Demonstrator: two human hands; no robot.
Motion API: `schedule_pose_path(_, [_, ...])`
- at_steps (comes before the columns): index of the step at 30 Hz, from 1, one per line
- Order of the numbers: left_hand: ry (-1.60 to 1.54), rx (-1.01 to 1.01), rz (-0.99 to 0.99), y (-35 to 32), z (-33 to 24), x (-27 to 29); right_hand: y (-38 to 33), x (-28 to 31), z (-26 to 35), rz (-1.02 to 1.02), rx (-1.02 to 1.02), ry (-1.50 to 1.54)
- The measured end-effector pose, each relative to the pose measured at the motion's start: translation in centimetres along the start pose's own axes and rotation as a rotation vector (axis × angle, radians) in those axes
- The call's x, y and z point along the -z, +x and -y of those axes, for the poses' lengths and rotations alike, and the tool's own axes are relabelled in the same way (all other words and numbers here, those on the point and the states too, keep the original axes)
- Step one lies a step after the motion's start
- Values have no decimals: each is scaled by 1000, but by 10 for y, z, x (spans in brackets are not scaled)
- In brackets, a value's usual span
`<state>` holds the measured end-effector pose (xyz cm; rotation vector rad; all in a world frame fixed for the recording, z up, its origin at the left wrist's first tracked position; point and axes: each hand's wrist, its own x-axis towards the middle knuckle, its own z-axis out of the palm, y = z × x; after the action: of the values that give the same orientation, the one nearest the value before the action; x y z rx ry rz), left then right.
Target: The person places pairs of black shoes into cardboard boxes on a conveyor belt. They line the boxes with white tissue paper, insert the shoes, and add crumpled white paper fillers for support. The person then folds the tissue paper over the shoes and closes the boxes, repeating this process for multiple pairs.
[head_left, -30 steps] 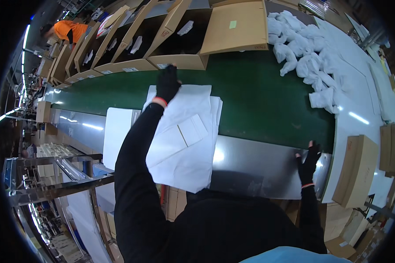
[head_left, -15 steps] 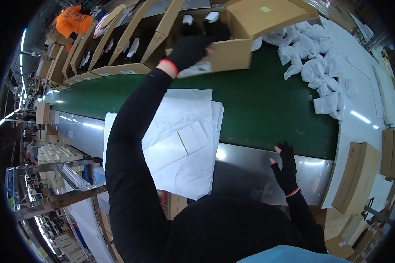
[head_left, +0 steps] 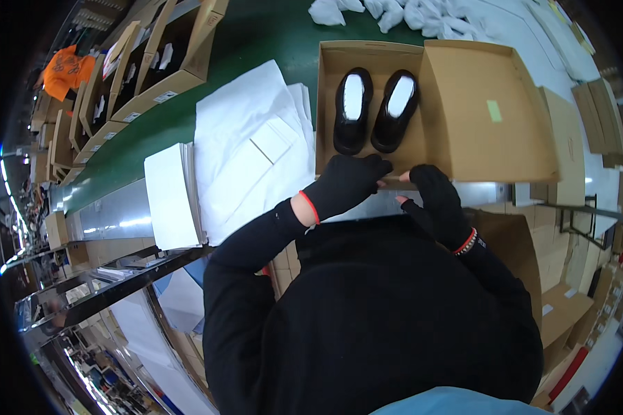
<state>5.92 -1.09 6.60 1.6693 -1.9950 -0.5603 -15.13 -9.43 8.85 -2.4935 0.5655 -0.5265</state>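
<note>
An open brown cardboard shoe box (head_left: 329,62) sits right in front of me, its lid (head_left: 491,149) folded out to the right. A pair of dark shoes lies inside, the left shoe (head_left: 351,135) and the right shoe (head_left: 389,131), each with white stuffing in its opening. My left hand (head_left: 349,185), in a black fingerless glove, has its fingers curled on the box's near wall. Beside it, my right hand (head_left: 436,204), gloved the same way, is at the near wall close to the lid's hinge, with thumb and fingers apart.
Left of the box lie white paper sheets (head_left: 218,138) and a white stack (head_left: 169,200). Several open shoe boxes (head_left: 166,86) line the green belt (head_left: 256,34) at far left. White wrapped bundles (head_left: 429,17) are at the back. A person in orange (head_left: 68,69) stands far left.
The shoe box has come off the row of boxes, toward me and to the right, with my left hand on it. My right hand has moved up to its near wall. My view has shifted right.
</note>
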Motion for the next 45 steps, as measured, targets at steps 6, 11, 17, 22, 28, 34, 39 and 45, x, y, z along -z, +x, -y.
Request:
schedule_pose_path(6, [-207,229,-284,-25,-32,18,-39,-36,-29,116,-23,-45])
schedule_pose_path(11, [209,182,-435,8,0,27,-31,-61,-24,387,-40,-83])
schedule_pose_path(17, [127,261,-266,43,51,7,-34,-70,-26,315,19,-76])
schedule_pose_path(22, [34,176,-306,73,37,9,-32,-75,-26,279,-6,-39])
schedule_pose_path(28, [511,287,-99,103,-19,-10,-30,-76,-31,314,-2,-53])
schedule_pose_path(34, [307,252,-110,87,41,4,-23,-67,-20,343,-46,-80])
schedule_pose_path(39, [-626,322,-315,21,24,78,-25,-76,-31,327,-34,-53])
schedule_pose_path(45, [-587,552,-539,-83,-20,179,-21,-63,-43,352,46,3])
